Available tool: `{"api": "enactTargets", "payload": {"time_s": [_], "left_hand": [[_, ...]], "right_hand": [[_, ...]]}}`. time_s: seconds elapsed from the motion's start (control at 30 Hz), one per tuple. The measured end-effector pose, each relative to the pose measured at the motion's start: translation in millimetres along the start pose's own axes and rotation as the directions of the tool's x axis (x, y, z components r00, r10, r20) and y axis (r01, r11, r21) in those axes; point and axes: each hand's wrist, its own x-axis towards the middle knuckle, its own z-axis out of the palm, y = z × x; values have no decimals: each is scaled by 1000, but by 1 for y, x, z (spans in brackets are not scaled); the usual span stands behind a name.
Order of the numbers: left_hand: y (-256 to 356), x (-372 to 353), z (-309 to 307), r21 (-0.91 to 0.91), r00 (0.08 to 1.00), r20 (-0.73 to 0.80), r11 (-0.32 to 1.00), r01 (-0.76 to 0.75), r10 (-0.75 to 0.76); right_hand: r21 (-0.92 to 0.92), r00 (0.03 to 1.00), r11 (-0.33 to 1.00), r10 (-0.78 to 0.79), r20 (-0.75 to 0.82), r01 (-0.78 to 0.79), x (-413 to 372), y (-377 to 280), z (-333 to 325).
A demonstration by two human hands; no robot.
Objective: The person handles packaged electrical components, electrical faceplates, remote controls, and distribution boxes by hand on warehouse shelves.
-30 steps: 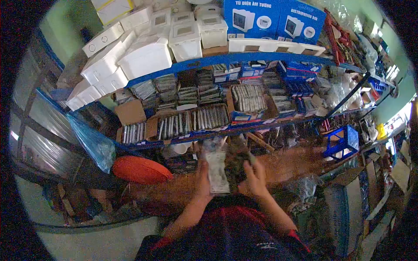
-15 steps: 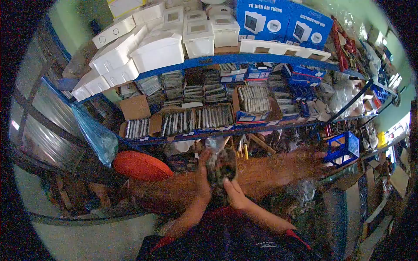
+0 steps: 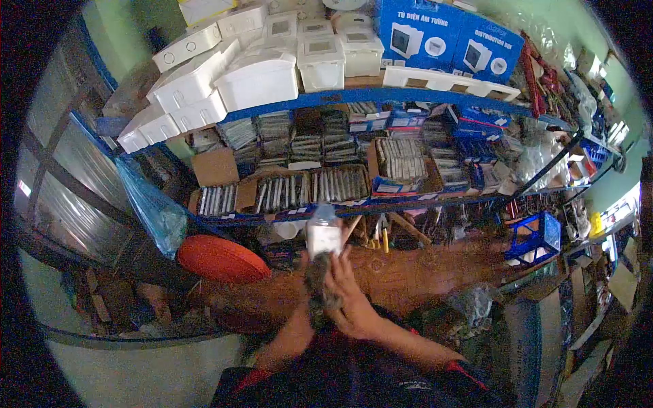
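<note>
Between my hands, in the lower middle of the head view, is a narrow plastic-wrapped package [image 3: 324, 238]. Its upper part is white and its lower part dark; the contents are blurred and cannot be made out. My left hand [image 3: 299, 319] grips the package from the left, with most of its fingers hidden behind it. My right hand [image 3: 350, 302] presses against the right side, fingers fairly straight and pointing up along the dark part. The package stands roughly upright in front of my body, its top just below the shelf edge.
A blue shelf [image 3: 272, 102] bears white plastic boxes [image 3: 262, 81] and blue cartons [image 3: 415, 41]. Below it are open cartons [image 3: 282, 190] of thin packs. A red round cushion-like object [image 3: 223, 260] lies left, a blue stool [image 3: 534, 238] stands right, and clear plastic [image 3: 473, 302] lies nearer.
The package has turned so that its white part shows at the top. My right hand has shifted from a thumb-front hold to straighter fingers along its side. The view has shifted slightly.
</note>
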Motion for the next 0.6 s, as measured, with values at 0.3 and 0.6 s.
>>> {"api": "enactTargets", "payload": {"time_s": [0.3, 0.6], "left_hand": [[-14, -8, -4, 221, 994, -67, 973, -74, 91], [17, 6, -17, 412, 974, 29, 885, -218, 227]], "right_hand": [[39, 996, 998, 44, -74, -41, 34, -14, -22], [217, 958, 941, 281, -63, -261, -6, 2, -13]]}}
